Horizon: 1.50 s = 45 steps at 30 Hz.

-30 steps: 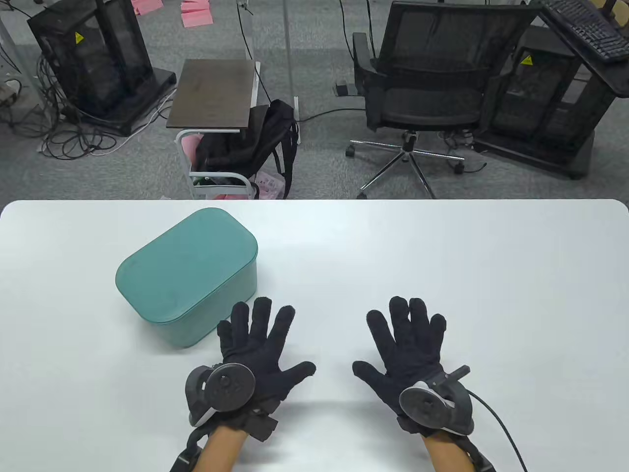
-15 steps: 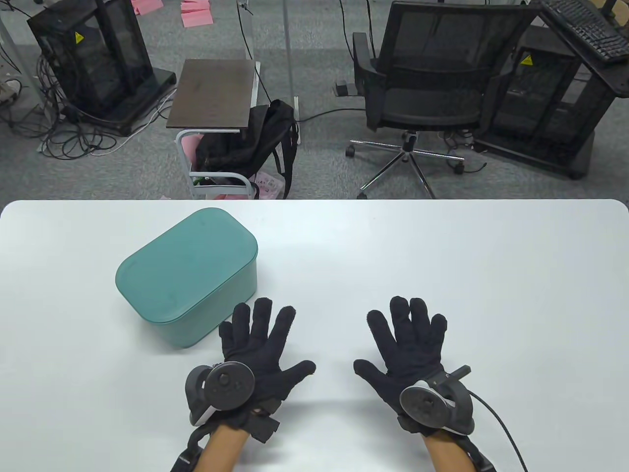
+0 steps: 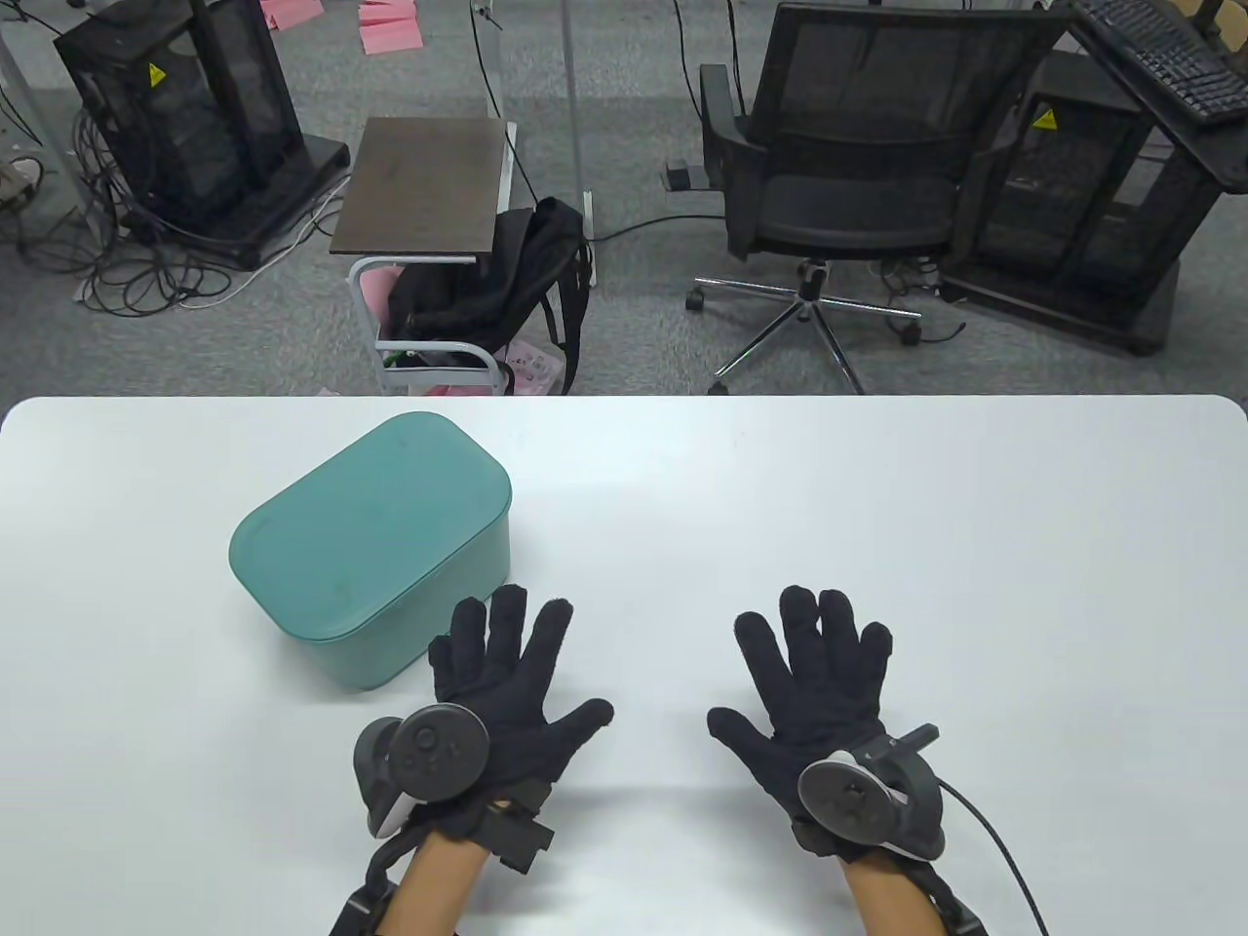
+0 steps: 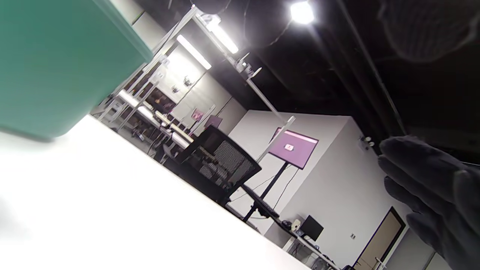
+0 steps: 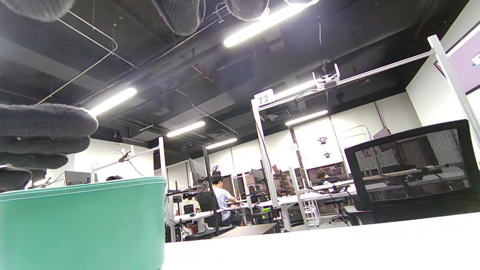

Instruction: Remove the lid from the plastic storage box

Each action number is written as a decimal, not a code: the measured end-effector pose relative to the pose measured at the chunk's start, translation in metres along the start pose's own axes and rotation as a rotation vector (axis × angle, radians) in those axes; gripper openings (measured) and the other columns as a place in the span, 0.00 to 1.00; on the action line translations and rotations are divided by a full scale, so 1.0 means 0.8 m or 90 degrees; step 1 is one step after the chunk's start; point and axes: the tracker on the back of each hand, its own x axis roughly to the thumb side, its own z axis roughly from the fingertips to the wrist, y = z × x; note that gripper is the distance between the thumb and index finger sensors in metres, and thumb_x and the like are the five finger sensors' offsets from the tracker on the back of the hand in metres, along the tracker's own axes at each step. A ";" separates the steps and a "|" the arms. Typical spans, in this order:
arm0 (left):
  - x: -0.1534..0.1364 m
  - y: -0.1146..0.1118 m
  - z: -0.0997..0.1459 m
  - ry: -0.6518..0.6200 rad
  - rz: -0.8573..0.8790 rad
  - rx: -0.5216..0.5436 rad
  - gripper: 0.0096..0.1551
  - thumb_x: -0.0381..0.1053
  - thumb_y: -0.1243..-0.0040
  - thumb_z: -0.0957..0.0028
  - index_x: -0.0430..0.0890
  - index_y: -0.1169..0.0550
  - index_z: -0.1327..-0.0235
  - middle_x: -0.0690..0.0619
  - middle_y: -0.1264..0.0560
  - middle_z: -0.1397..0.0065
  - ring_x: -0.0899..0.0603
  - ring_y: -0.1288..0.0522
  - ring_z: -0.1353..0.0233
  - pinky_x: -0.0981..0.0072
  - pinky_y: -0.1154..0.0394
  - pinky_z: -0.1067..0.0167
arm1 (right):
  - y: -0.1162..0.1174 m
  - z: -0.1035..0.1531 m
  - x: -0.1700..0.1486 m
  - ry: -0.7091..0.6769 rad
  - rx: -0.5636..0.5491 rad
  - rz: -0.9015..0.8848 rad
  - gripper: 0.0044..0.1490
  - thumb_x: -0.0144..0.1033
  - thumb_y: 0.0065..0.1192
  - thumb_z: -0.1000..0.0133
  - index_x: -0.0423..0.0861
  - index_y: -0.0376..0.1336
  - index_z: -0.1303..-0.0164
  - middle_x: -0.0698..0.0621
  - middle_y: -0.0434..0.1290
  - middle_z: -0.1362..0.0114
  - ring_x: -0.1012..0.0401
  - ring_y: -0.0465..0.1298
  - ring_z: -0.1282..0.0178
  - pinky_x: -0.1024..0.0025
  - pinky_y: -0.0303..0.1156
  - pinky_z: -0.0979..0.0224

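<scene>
A teal plastic storage box [image 3: 400, 609] stands on the white table [image 3: 877, 507] at the left, with its teal lid [image 3: 370, 522] seated on top. My left hand [image 3: 551, 653] lies with fingers spread just to the right of the box's near corner, its fingertips close to the box wall, holding nothing. My right hand [image 3: 759, 661] lies spread further right, holding nothing. The box also shows in the left wrist view [image 4: 56, 63] and in the right wrist view [image 5: 82, 225], where the lid rim [image 5: 82, 183] sits closed on it.
Beyond the table's far edge are an office chair [image 3: 858, 175], a small side table [image 3: 424, 185] with a backpack [image 3: 487, 292], and black racks [image 3: 185, 117]. A cable [image 3: 994, 838] trails from my right wrist.
My left hand has shifted slightly left and toward the box, and its tracker has turned a little. My right hand has barely moved. The box has not moved.
</scene>
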 end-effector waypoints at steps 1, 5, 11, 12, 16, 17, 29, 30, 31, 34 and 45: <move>-0.002 0.003 -0.002 0.010 0.013 -0.005 0.59 0.91 0.57 0.51 0.60 0.42 0.09 0.45 0.56 0.09 0.29 0.63 0.16 0.27 0.64 0.30 | 0.000 0.000 -0.001 0.001 0.000 0.000 0.52 0.78 0.39 0.41 0.55 0.45 0.14 0.41 0.42 0.10 0.37 0.42 0.14 0.24 0.40 0.27; -0.009 0.030 -0.012 0.035 0.076 0.014 0.59 0.90 0.55 0.51 0.60 0.42 0.09 0.45 0.57 0.09 0.29 0.65 0.16 0.28 0.66 0.30 | 0.002 0.000 -0.005 0.012 0.009 0.002 0.52 0.78 0.38 0.41 0.55 0.45 0.14 0.41 0.42 0.10 0.37 0.42 0.14 0.24 0.40 0.27; -0.042 0.103 -0.009 0.076 0.181 0.119 0.59 0.88 0.54 0.50 0.57 0.43 0.09 0.44 0.58 0.10 0.30 0.66 0.16 0.28 0.67 0.30 | 0.003 0.000 -0.009 0.022 0.016 0.006 0.51 0.78 0.38 0.41 0.55 0.45 0.14 0.41 0.42 0.10 0.37 0.42 0.14 0.24 0.40 0.27; -0.055 0.117 -0.005 0.085 0.202 0.155 0.59 0.87 0.53 0.50 0.57 0.44 0.09 0.44 0.58 0.10 0.30 0.66 0.16 0.28 0.67 0.29 | 0.003 0.000 -0.009 0.022 0.016 0.007 0.51 0.77 0.38 0.41 0.55 0.45 0.14 0.41 0.42 0.10 0.37 0.42 0.14 0.24 0.41 0.27; -0.110 0.143 0.017 0.165 0.252 0.261 0.58 0.85 0.51 0.49 0.56 0.45 0.10 0.44 0.59 0.10 0.31 0.67 0.17 0.29 0.67 0.29 | 0.002 0.000 -0.010 0.026 0.018 0.010 0.51 0.77 0.38 0.41 0.55 0.46 0.14 0.41 0.42 0.10 0.37 0.42 0.14 0.24 0.40 0.27; -0.128 0.147 0.023 0.206 0.261 0.267 0.59 0.85 0.52 0.48 0.57 0.48 0.09 0.43 0.60 0.10 0.31 0.67 0.17 0.29 0.66 0.29 | 0.002 -0.001 -0.010 0.027 0.020 0.010 0.51 0.77 0.38 0.41 0.55 0.46 0.14 0.41 0.42 0.10 0.37 0.42 0.14 0.24 0.40 0.27; -0.224 0.127 0.045 0.418 0.341 0.267 0.61 0.85 0.54 0.45 0.50 0.51 0.10 0.39 0.61 0.12 0.29 0.68 0.19 0.30 0.65 0.30 | 0.002 -0.001 -0.012 0.037 0.024 0.017 0.51 0.77 0.38 0.41 0.55 0.47 0.14 0.41 0.43 0.10 0.37 0.42 0.14 0.24 0.41 0.27; -0.227 0.124 0.044 0.423 0.342 0.263 0.60 0.84 0.53 0.45 0.50 0.50 0.10 0.37 0.61 0.13 0.29 0.68 0.19 0.30 0.65 0.30 | 0.002 -0.001 -0.013 0.038 0.024 0.018 0.51 0.77 0.38 0.41 0.55 0.47 0.14 0.41 0.43 0.10 0.37 0.42 0.14 0.24 0.41 0.27; -0.229 0.121 0.043 0.426 0.345 0.254 0.60 0.84 0.53 0.45 0.49 0.50 0.10 0.37 0.61 0.13 0.29 0.68 0.19 0.30 0.65 0.30 | 0.002 -0.001 -0.013 0.039 0.024 0.018 0.51 0.77 0.38 0.41 0.55 0.47 0.14 0.41 0.43 0.10 0.37 0.42 0.14 0.24 0.41 0.27; -0.231 0.113 0.043 0.427 0.380 0.242 0.58 0.82 0.53 0.42 0.47 0.47 0.10 0.37 0.61 0.13 0.28 0.67 0.19 0.30 0.64 0.30 | 0.002 -0.001 -0.013 0.041 0.023 0.016 0.51 0.77 0.38 0.41 0.55 0.47 0.14 0.41 0.43 0.10 0.37 0.42 0.14 0.24 0.41 0.27; -0.241 0.090 0.039 0.369 0.607 0.293 0.46 0.72 0.47 0.40 0.37 0.33 0.27 0.32 0.62 0.17 0.24 0.66 0.22 0.28 0.59 0.31 | -0.002 -0.001 -0.018 0.051 0.011 0.014 0.49 0.77 0.38 0.40 0.55 0.50 0.15 0.41 0.43 0.10 0.37 0.43 0.14 0.24 0.41 0.27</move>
